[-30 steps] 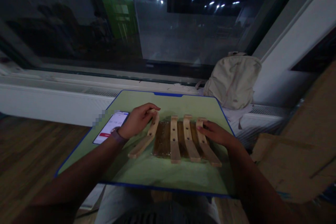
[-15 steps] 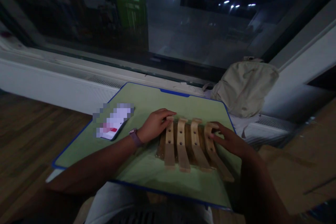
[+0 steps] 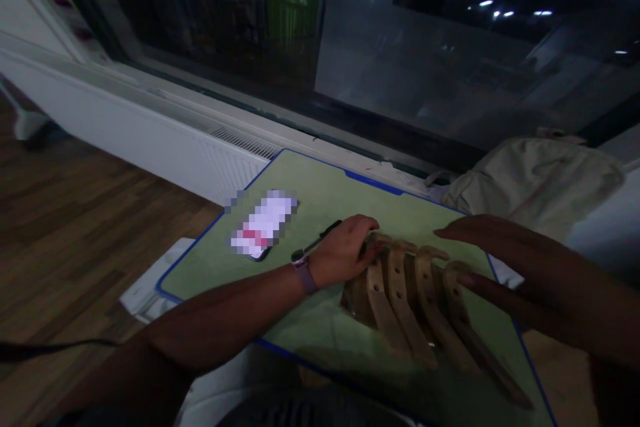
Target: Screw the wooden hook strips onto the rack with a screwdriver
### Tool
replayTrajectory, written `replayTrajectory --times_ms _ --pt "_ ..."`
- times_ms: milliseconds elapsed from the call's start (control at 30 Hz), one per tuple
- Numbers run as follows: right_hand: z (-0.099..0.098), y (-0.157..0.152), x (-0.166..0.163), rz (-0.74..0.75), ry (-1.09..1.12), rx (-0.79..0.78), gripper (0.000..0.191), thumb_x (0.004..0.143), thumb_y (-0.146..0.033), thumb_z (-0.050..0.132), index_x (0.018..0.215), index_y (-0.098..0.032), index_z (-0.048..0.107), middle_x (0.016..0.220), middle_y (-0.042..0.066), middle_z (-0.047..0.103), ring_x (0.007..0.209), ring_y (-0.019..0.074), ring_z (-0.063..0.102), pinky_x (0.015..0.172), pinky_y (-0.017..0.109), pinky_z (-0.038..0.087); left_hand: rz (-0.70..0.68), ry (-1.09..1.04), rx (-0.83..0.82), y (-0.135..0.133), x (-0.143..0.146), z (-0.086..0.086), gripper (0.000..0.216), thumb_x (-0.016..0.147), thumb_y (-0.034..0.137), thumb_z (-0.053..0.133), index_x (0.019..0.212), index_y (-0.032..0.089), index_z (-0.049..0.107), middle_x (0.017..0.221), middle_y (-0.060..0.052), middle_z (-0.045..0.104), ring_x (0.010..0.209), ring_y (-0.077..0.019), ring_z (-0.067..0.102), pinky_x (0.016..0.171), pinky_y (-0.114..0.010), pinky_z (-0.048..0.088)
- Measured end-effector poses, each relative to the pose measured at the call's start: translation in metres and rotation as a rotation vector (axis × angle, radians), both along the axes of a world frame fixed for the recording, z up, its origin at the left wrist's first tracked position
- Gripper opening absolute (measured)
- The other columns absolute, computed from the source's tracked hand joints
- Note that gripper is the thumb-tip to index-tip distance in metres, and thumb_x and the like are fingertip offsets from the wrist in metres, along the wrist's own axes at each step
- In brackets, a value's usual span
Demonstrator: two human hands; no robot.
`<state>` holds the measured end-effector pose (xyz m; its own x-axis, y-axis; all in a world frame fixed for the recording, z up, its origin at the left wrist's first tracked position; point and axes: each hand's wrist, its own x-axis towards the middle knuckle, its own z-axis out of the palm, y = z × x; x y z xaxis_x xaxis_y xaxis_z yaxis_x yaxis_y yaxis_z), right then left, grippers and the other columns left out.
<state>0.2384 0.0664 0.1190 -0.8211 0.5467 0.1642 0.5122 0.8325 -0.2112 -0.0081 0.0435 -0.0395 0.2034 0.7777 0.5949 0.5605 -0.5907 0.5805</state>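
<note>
Several curved wooden slats (image 3: 415,307) lie side by side on a darker brown sheet on the green board (image 3: 320,200). My left hand (image 3: 345,253) rests at the far end of the leftmost slat, fingers curled over its tip. My right hand (image 3: 505,260) hovers over the right slats with fingers stretched out flat, a fingertip close to the rightmost slat. A band sits on my left wrist.
A phone (image 3: 263,223) lies on the board's left part, and a dark pen (image 3: 320,240) sits beside my left wrist. A beige bag (image 3: 540,177) rests to the right on the sill. A white radiator and a dark window run behind. Wooden floor lies at left.
The leftmost slat was swung in from its slanted position to lie close beside the others. My right hand lifted off the right slat and spread out. The view turned left.
</note>
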Motion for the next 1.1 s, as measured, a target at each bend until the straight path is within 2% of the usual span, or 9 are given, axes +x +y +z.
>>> replayTrajectory --times_ms 100,200,300,467,633,833,967,1033,1100 --pt "0.015 0.02 -0.052 0.139 -0.125 -0.076 0.038 0.093 -0.05 0.053 0.123 -0.032 0.068 0.117 0.006 0.073 0.108 0.032 0.068 0.094 0.046 0.053 0.148 0.025 0.129 -0.006 0.005 0.003 0.021 0.09 0.027 0.056 0.108 0.016 0.052 0.105 -0.012 0.061 0.1 -0.0238 0.06 0.086 -0.038 0.054" --pt "0.017 0.047 -0.103 0.201 -0.2 -0.095 0.035 0.093 -0.043 0.048 0.111 -0.024 0.072 0.108 0.007 0.074 0.103 0.0292 0.068 0.092 0.044 0.05 0.212 0.057 0.399 -0.016 0.008 0.012 0.011 0.091 0.028 0.055 0.09 0.016 0.056 0.088 -0.01 0.061 0.085 -0.022 0.058 0.073 -0.036 0.051" --pt "0.005 0.067 -0.145 0.336 -0.292 -0.098 0.027 0.094 -0.028 0.048 0.104 -0.018 0.072 0.099 0.007 0.074 0.092 0.0236 0.068 0.082 0.036 0.05 -0.061 0.141 0.665 -0.029 0.008 0.02 0.022 0.093 0.03 0.054 0.075 0.02 0.057 0.072 -0.003 0.06 0.068 -0.016 0.055 0.062 -0.031 0.045" --pt "-0.028 0.057 -0.191 0.526 -0.609 -0.117 0.018 0.089 -0.019 0.065 0.105 -0.016 0.072 0.095 0.006 0.075 0.086 0.0196 0.067 0.072 0.028 0.045 -0.562 0.253 0.88 -0.049 0.014 0.019 0.033 0.095 0.044 0.053 0.071 0.026 0.067 0.085 -0.001 0.072 0.073 -0.0138 0.063 0.064 -0.032 0.048" --pt "-0.06 0.026 -0.215 0.769 -0.781 -0.064 0.032 0.086 -0.027 0.075 0.117 -0.021 0.069 0.108 0.007 0.077 0.094 0.0212 0.068 0.065 0.028 0.042 -0.451 0.157 0.921 -0.054 0.02 0.017 0.03 0.094 0.046 0.056 0.074 0.032 0.072 0.094 0.003 0.075 0.065 -0.0112 0.06 0.058 -0.031 0.047" --pt "-0.086 0.012 -0.229 0.755 -0.842 0.013 0.03 0.083 -0.044 0.076 0.09 -0.016 0.076 0.086 0.01 0.079 0.078 0.0242 0.071 0.059 0.032 0.045 -0.32 0.158 0.902 -0.051 0.022 0.018 0.017 0.092 0.032 0.062 0.081 0.026 0.072 0.083 0.003 0.072 0.066 -0.0121 0.062 0.056 -0.03 0.046" --pt "-0.102 0.01 -0.229 0.674 -0.842 -0.11 0.013 0.079 -0.025 0.079 0.07 -0.016 0.075 0.076 0.006 0.078 0.073 0.022 0.071 0.06 0.03 0.049 -0.353 0.199 0.814 -0.05 0.024 0.012 0.016 0.093 0.031 0.061 0.082 0.023 0.07 0.078 0.001 0.069 0.061 -0.0116 0.059 0.051 -0.03 0.04" --pt "-0.111 0.008 -0.226 0.516 -0.69 -0.235 0.009 0.079 -0.02 0.078 0.073 -0.015 0.075 0.078 0.004 0.077 0.076 0.021 0.07 0.066 0.031 0.053 -0.345 0.204 0.763 -0.049 0.025 0.01 0.016 0.093 0.031 0.06 0.086 0.021 0.07 0.08 0.0 0.068 0.064 -0.0128 0.061 0.052 -0.031 0.041" --pt "-0.119 0.006 -0.222 0.345 -0.449 -0.311 0.017 0.088 -0.029 0.073 0.095 -0.014 0.075 0.098 0.003 0.075 0.089 0.023 0.07 0.077 0.035 0.057 -0.313 0.183 0.754 -0.049 0.025 0.012 0.017 0.093 0.029 0.059 0.084 0.019 0.069 0.081 -0.001 0.069 0.066 -0.0133 0.061 0.053 -0.032 0.041"
